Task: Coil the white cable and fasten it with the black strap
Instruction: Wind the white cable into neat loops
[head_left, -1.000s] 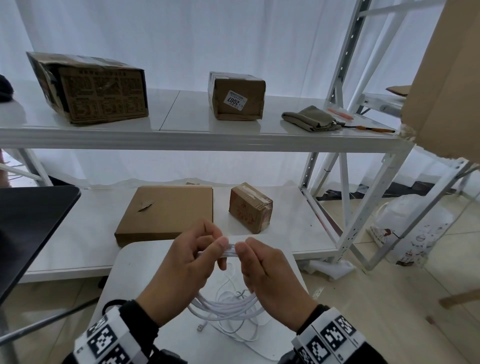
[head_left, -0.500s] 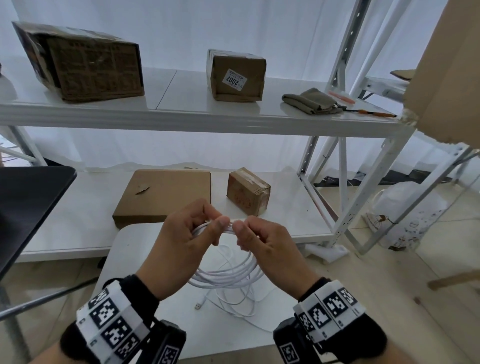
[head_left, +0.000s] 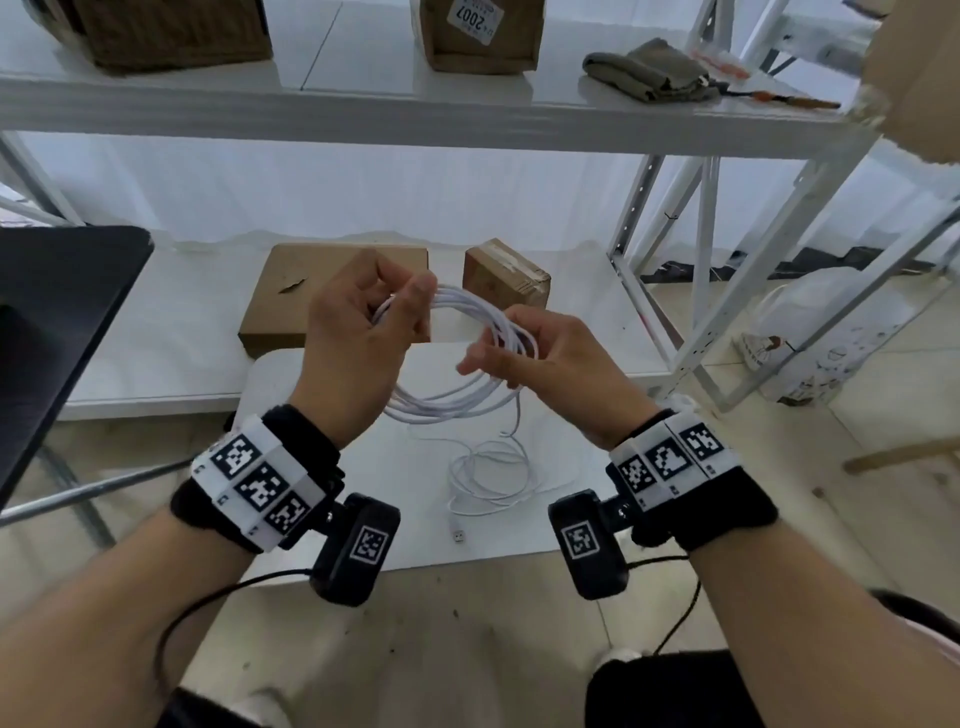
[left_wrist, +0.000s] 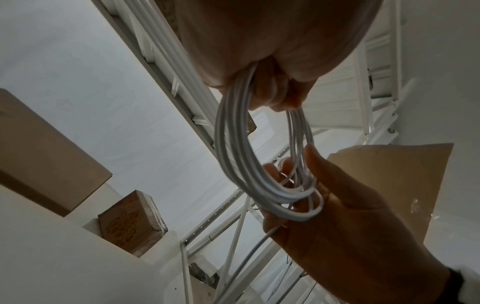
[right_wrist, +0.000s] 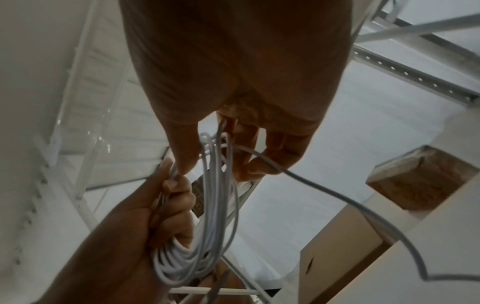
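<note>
The white cable (head_left: 452, 408) is wound into a coil of several loops held in the air between both hands. My left hand (head_left: 410, 306) grips the coil's top left, with thumb and fingers curled round the bundle (left_wrist: 233, 156). At the coil's right side my right hand (head_left: 493, 358) holds the loops between thumb and fingers (right_wrist: 215, 205). A loose tail (head_left: 491, 475) drops from the coil onto the white table (head_left: 311, 415) and ends in a USB plug (head_left: 458, 537). No black strap is visible in any view.
Behind the table, a lower shelf carries a flat cardboard box (head_left: 291, 301) and a small taped box (head_left: 506, 275). A black tabletop (head_left: 52, 322) lies at the left. White rack uprights (head_left: 639, 208) and a plastic bag (head_left: 821, 338) stand at the right.
Both hands have lifted the coil higher and moved apart. My right hand slid from the pinch beside the left thumb round to the coil's right side. The view tilted down.
</note>
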